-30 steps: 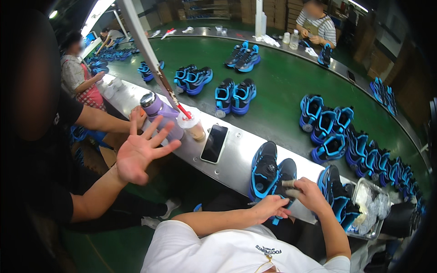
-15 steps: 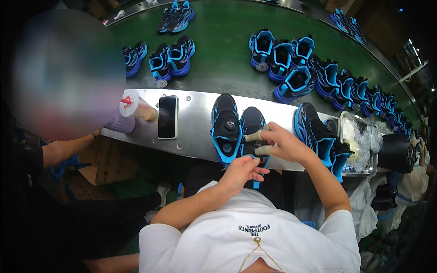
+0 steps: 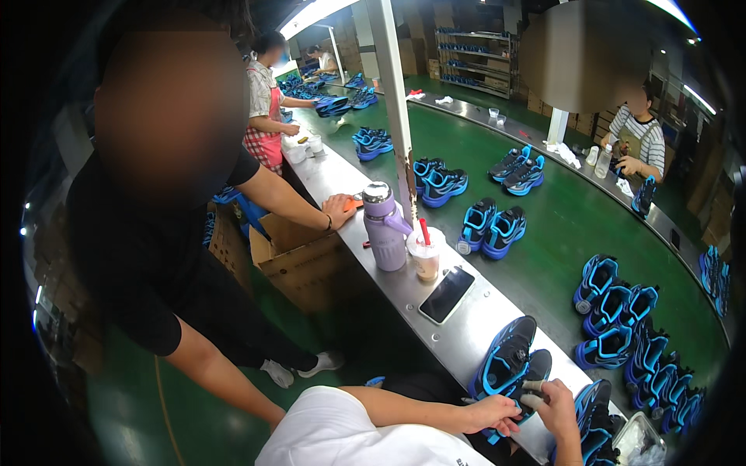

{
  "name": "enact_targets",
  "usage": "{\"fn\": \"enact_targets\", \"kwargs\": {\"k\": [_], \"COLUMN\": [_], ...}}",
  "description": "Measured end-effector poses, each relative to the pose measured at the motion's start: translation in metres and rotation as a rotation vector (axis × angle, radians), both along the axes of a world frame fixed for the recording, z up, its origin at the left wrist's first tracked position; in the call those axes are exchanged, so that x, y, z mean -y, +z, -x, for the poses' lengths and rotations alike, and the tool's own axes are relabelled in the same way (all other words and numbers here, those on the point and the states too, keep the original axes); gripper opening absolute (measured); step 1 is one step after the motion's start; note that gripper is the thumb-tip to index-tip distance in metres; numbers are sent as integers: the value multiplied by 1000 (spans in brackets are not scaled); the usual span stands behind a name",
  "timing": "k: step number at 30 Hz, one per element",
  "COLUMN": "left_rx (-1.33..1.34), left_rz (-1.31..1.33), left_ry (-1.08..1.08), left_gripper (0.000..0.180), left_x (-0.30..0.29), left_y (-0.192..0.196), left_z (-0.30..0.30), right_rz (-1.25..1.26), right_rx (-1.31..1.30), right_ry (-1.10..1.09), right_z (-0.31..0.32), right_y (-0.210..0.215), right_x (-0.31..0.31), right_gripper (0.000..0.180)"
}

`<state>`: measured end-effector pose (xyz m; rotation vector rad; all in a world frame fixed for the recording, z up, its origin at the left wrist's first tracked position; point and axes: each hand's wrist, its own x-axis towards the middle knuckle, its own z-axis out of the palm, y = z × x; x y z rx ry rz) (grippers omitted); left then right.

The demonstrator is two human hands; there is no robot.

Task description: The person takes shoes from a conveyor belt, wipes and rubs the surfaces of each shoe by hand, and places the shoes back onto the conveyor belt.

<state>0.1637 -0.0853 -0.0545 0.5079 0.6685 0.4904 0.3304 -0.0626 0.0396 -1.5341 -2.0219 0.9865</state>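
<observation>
A black-and-blue sneaker (image 3: pixel 538 371) lies on the metal bench ledge (image 3: pixel 404 299), its heel end toward me. My left hand (image 3: pixel 495 413) is closed at the heel end of this shoe, thumb and fingertips pinched together at its collar. Over the shoe's upper reaches my right hand (image 3: pixel 558 410), with pale covers on its thumb and a finger; these two digits are apart and touch the shoe. Its matching sneaker (image 3: pixel 505 353) stands just to the left. More sneakers (image 3: pixel 594 415) sit right of my right hand. The collar between my hands is partly hidden.
A phone (image 3: pixel 447 295), a lidded drink cup (image 3: pixel 426 260) and a purple thermos (image 3: pixel 385 233) stand along the ledge. Beside me, a person in black rests a hand (image 3: pixel 339 210) there. Sneakers (image 3: pixel 610 311) crowd the green belt (image 3: pixel 536 256). A post (image 3: pixel 395 101) rises beyond the thermos.
The view has swung left and up, bringing the person beside me and the far workers into sight. Both my hands remain at the same sneaker.
</observation>
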Motion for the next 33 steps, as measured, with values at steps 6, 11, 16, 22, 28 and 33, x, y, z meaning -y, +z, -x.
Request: {"fn": "enact_targets", "kwargs": {"k": [6,11,16,22,28,33], "left_rx": [-34,-117,-131,-142,-157,-145], "left_rz": [36,36,15,34,23,4], "left_ry": [-25,26,69,-18,-10,-7], "left_gripper": [31,34,30,30,27,26], "left_x": [0,6,-4,-9,0,1], "left_y": [27,16,36,40,39,40], "left_z": [6,-2,13,-3,-2,-3], "right_rz": [20,-40,64,45,30,2], "right_rx": [14,127,-54,-245,-132,9], "right_ry": [-3,-127,80,-126,106,-18], "right_z": [-6,2,-20,-50,-32,-25], "right_y": [4,-9,-8,-41,-23,-23], "right_x": [-1,12,-16,-12,-7,0], "right_gripper": [32,30,40,32,34,39]}}
